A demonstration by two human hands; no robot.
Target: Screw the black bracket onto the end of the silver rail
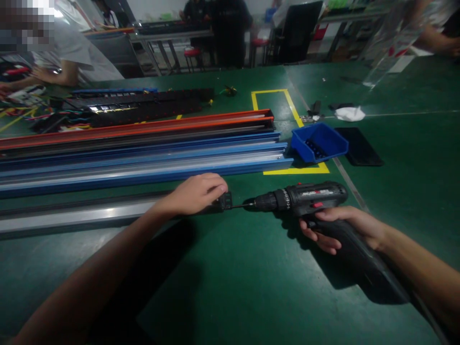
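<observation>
My right hand (pixel 345 230) is wrapped round the grip of a black power drill (pixel 305 196), which lies level and points left. Its long thin bit (pixel 239 206) reaches the black end cap (pixel 227 200) of a grey metal profile (pixel 108 211). Over that end of the profile, my left hand (pixel 199 194) curls its fingers and thumb, holding it beside the cap. The profile runs off to the left edge of the view. Whether a screw sits at the bit's tip is too small to tell.
Behind lie several blue profiles (pixel 215 160) and an orange one (pixel 179 124). A blue bin (pixel 319 143) with small dark parts stands at their right end, next to a dark flat tablet-like object (pixel 359 146). Black strips with wires (pixel 143 105) lie farther back. A co-worker (pixel 79 52) is at upper left.
</observation>
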